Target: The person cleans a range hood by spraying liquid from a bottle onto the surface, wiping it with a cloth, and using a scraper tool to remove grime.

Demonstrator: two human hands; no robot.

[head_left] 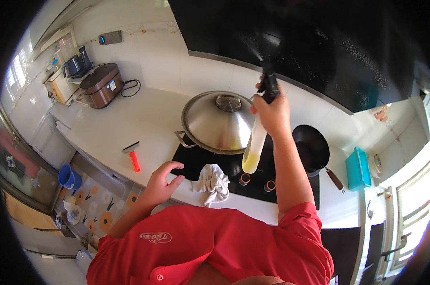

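My right hand (275, 113) is wrapped round the neck and trigger of a spray bottle (254, 151) with a black head and some yellow liquid at its bottom. The bottle is raised in front of a glossy black range hood (291, 42), where a fine spray shows near the nozzle and droplets cover the panel. My left hand (162, 184) is held over the counter's front edge, fingers apart and nothing in it. Just to its right lies a crumpled whitish cloth (212, 184). A scraper with a red handle (135, 161) rests on the counter to its left.
A large lidded steel wok (215, 123) stands on the black cooktop (186, 159), with a black frying pan (311, 147) to its right. Farther right is a turquoise tub (358, 169). A brown rice cooker (101, 85) sits back left; a blue bucket (70, 177) is on the floor.
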